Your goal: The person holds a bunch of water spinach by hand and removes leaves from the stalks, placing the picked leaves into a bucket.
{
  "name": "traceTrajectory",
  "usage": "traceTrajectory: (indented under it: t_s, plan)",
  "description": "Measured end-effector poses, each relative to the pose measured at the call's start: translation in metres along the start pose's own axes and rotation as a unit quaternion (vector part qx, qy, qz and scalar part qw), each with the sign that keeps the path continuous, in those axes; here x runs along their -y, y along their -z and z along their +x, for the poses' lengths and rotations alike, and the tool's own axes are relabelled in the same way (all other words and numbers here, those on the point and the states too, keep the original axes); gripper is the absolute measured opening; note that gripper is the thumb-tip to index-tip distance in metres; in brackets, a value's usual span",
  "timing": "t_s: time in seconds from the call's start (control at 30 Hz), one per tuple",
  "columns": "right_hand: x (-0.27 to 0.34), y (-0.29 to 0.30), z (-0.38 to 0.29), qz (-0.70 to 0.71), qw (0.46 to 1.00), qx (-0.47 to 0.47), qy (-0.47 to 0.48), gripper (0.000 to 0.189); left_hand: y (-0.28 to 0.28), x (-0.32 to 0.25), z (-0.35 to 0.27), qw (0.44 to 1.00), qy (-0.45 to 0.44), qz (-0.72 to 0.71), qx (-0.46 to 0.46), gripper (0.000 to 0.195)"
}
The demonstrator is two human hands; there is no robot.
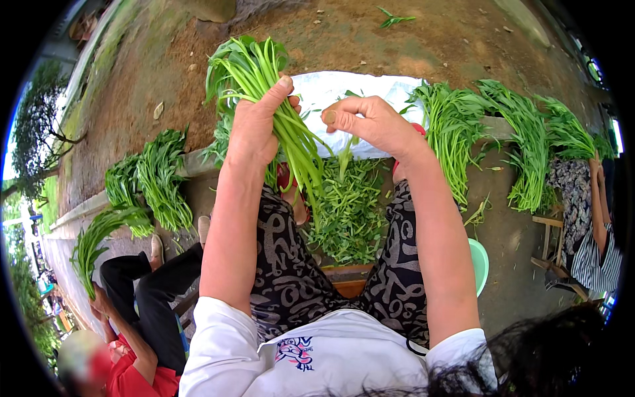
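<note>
My left hand (258,119) grips a bunch of water spinach (300,144), leaves towards the far side and pale green stem ends hanging towards me. To its right, my right hand (367,121) has its thumb and fingers curled together, with nothing visible between them. A blurred pale green piece (345,159) is in the air just below that hand. Under it, between my feet, spreads a heap of cut stems and leaves (347,218). Beyond the heap lies a white plastic sheet (357,87) with a few green scraps on it.
Bunches of water spinach (449,134) lean along a low concrete curb (496,128) on the right, with more (161,173) on the left. A pale green basin (478,265) sits by my right leg. Seated people on both sides hold greens, including one in red sleeves (144,372).
</note>
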State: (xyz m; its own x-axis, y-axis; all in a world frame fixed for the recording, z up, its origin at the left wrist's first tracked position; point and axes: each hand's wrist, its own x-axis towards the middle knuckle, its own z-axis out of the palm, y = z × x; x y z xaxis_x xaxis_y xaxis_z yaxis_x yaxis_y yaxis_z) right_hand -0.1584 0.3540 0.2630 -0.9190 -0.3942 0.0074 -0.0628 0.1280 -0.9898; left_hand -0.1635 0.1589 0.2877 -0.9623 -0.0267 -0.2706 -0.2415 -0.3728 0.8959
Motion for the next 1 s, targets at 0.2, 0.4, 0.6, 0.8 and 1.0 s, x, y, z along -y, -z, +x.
traceTrajectory:
  t_s: [0.2, 0.4, 0.6, 0.8, 1.0]
  plan:
    - [0.011, -0.019, 0.004, 0.019, 0.999, -0.025, 0.037, 0.027, -0.015, 0.011, -0.001, 1.000, -0.013, -0.007, 0.020, 0.024]
    - [0.009, -0.024, 0.013, 0.066, 0.997, -0.029, -0.009, 0.019, -0.016, 0.007, 0.004, 0.996, 0.064, -0.001, 0.060, 0.025]
    - [0.006, 0.007, 0.011, 0.408, 0.878, -0.245, -0.051, 0.020, -0.013, 0.015, -0.003, 0.991, 0.123, -0.025, 0.054, 0.022]
    - [-0.009, 0.038, -0.001, 0.453, 0.841, -0.295, -0.014, 0.015, 0.008, 0.030, 0.012, 0.982, 0.138, -0.130, -0.013, 0.024]
    - [-0.012, 0.048, -0.004, 0.443, 0.841, -0.311, -0.025, 0.020, 0.016, 0.029, 0.019, 0.981, 0.131, -0.123, -0.068, 0.022]
